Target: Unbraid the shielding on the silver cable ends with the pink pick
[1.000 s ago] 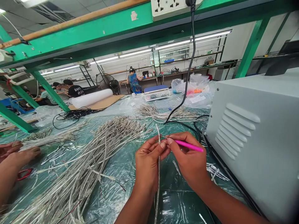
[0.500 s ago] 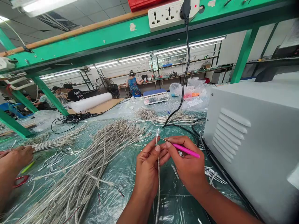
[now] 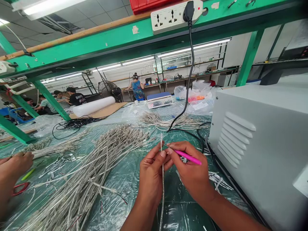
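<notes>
Head view: left hand (image 3: 151, 166) pinches silvery cable (image 3: 163, 189), right hand (image 3: 193, 168) grips pink-handled tool (image 3: 189, 157); best brace both, press lightly.

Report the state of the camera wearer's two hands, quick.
Left hand: closed, holding the cable near its upper end.
Right hand: closed, holding the pink tool, thin tip toward the cable.

A ceiling lamp (image 3: 54, 5) is glowing beneath grey tiles (image 3: 103, 14); a green frame (image 3: 84, 43) is spanning the workbench (image 3: 126, 173); a dark fan (image 3: 106, 87) is standing beyond it; strip lights (image 3: 204, 46) are shining above shelves (image 3: 192, 66) and a long table (image 3: 201, 74) along a white wall (image 3: 240, 45).
</notes>
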`<act>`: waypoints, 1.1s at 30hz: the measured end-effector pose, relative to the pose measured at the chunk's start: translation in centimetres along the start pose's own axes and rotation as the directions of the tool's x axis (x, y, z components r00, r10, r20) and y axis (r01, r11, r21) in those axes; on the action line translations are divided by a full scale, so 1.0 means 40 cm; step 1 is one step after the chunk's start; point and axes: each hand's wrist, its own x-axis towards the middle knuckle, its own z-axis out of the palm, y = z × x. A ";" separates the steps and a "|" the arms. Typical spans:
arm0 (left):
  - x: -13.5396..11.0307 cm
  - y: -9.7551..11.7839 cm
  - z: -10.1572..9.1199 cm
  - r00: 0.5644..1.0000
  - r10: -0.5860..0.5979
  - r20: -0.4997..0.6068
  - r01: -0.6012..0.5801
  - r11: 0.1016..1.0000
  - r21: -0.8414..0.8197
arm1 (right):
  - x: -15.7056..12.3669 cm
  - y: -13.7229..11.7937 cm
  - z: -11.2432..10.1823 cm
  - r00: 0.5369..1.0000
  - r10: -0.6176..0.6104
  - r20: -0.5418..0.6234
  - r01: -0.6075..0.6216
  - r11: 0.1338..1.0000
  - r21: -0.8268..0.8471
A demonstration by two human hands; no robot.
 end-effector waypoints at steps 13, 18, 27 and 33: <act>-0.005 0.001 0.014 1.000 0.013 -0.022 -0.012 1.000 0.017 | 0.001 0.006 -0.004 1.000 -0.007 -0.004 0.007 0.999 0.034; 0.001 -0.006 0.002 1.000 -0.025 0.006 0.025 1.000 -0.018 | 0.000 0.012 -0.002 0.999 0.016 -0.051 -0.014 0.999 0.043; 0.000 -0.021 0.000 0.996 -0.049 0.071 0.047 0.999 0.018 | 0.012 0.042 -0.016 0.979 0.115 -0.167 -0.112 0.993 0.026; 0.002 -0.015 0.003 1.000 -0.026 0.015 0.027 0.997 -0.066 | 0.008 0.023 -0.011 0.993 0.003 -0.115 0.001 0.999 0.032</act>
